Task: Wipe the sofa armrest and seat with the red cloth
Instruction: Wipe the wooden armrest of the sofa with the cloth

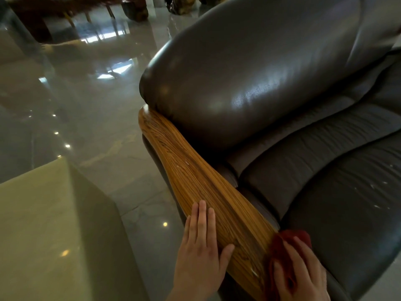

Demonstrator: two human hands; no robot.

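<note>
A striped wooden armrest (195, 177) runs from the centre down to the bottom of the view, along a dark grey leather sofa. My left hand (199, 248) lies flat on the armrest's left side, fingers together and pointing up, holding nothing. My right hand (301, 272) presses the red cloth (282, 242) against the armrest's right edge, where it meets the seat cushion (338, 205). The cloth is bunched under my fingers. Small white specks show on the armrest and on the seat at the right.
The sofa's bulging leather backrest (256, 72) fills the upper right. A pale stone-topped table (43, 224) stands at the lower left, close to the armrest. Glossy grey floor tiles (86, 105) lie between them, with dark wooden furniture (65, 9) at the far back.
</note>
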